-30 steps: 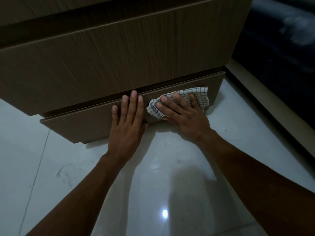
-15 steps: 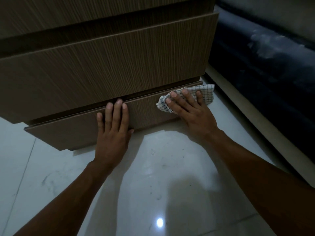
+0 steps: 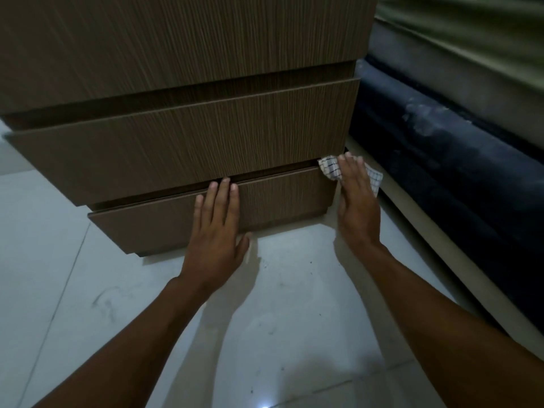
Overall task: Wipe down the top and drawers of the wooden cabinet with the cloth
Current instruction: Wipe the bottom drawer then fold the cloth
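The wooden cabinet (image 3: 182,51) fills the upper left, with a middle drawer (image 3: 182,145) and a bottom drawer (image 3: 153,222) that stands slightly out. My left hand (image 3: 216,228) lies flat on the bottom drawer's front, fingers together, tips at its top edge. My right hand (image 3: 354,198) presses a white checked cloth (image 3: 331,169) against the right end of the bottom drawer, at its upper corner. Most of the cloth is hidden under the hand; a part shows on each side of it.
A glossy pale tiled floor (image 3: 279,334) lies under my arms. Right of the cabinet runs a dark padded bed base (image 3: 441,160) with a pale strip along its foot. A narrow gap separates it from the cabinet.
My right hand has slid the cloth rightwards along the bottom drawer to its right end. The left hand has stayed flat on the drawer front. The camera has tilted up and left.
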